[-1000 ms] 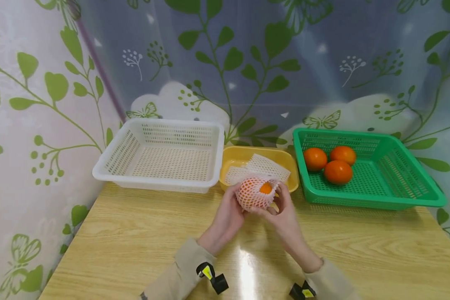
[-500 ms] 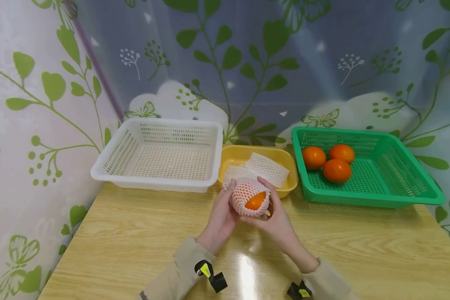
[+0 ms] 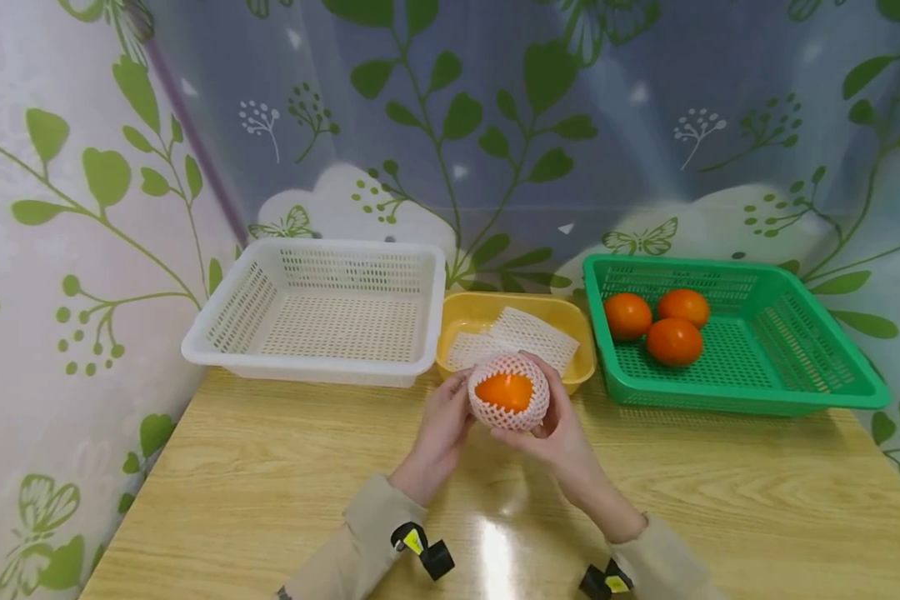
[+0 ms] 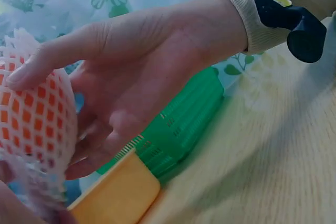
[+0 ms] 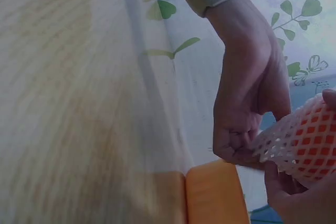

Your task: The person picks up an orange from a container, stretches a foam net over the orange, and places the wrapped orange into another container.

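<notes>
A round orange fruit [image 3: 504, 390] sits inside a white foam net sleeve [image 3: 537, 406], between both hands in the head view. Through the sleeve's wide opening, bare orange skin faces up at the camera. The left hand [image 3: 438, 425] holds the left side; in the right wrist view, the curled fingers of that left hand [image 5: 247, 87] are at the narrowed end of the net. From the right, the right hand [image 3: 570, 442] grips the fruit with fingers behind and thumb in front. The left wrist view shows the right hand's thumb [image 4: 47, 64] pressed on the mesh.
Behind the hands stands a yellow tub [image 3: 581, 350] with white foam nets [image 3: 540, 333] in it. A white basket [image 3: 315, 364] is at left. The green basket [image 3: 757, 402] at right holds three orange fruits [image 3: 675, 342]. A patterned curtain [image 3: 450, 125] rises behind the table [image 3: 270, 483].
The hands have turned the netted fruit, so the sleeve's opening now faces the head camera and shows more orange skin. Fingers of both hands have shifted around it; baskets and tub stay put.
</notes>
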Demonstrator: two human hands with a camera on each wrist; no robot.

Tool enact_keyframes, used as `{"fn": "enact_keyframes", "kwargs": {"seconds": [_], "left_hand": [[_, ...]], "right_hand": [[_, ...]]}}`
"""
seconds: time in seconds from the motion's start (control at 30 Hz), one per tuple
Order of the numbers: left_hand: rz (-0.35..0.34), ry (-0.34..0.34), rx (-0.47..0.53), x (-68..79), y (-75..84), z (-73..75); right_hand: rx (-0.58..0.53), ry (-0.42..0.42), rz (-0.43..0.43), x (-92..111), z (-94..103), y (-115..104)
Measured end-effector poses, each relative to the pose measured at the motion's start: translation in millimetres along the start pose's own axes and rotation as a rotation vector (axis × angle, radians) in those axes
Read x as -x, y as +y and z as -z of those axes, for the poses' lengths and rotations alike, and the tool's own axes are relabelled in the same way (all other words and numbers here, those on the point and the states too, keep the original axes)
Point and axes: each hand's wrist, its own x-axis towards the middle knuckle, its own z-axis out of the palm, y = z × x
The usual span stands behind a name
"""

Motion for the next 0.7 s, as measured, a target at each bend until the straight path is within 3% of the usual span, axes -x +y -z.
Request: {"fn": "enact_keyframes", "kwargs": {"seconds": [0.1,0.17,0.33,0.43,0.5,0.57,0.7], "left_hand": [[-0.040,-0.080,-0.102,0.9,2.4,1.2],[-0.084,-0.120,-0.116,2.2,5.8,0.9],[-0.267,-0.264,-0.193,8.8,16.6,-2.7],[-0.349,-0.363,-0.326,11.5,19.2,-4.9],[-0.359,-0.399,-0.378,11.7,19.0,-4.8],[-0.344,-0.394,-0.405,11.6,19.6,-4.1],[-0.253,-0.364,-0.356,10.9,23.8,0.5]], "right_hand": [[0.012,0.007,-0.039,-2.0,2.9,-3.8],[0.028,0.017,-0.077,-3.3,4.9,-5.3],[0.057,0.033,-0.148,-4.7,8.1,-5.5],[0.097,-0.006,-0.136,-4.2,9.0,-4.8],[0.143,-0.047,-0.109,-3.6,10.0,-4.8],[0.218,-0.083,-0.075,-3.2,11.3,-5.6],[0.440,-0.069,-0.013,-3.0,11.9,-7.1]]}}
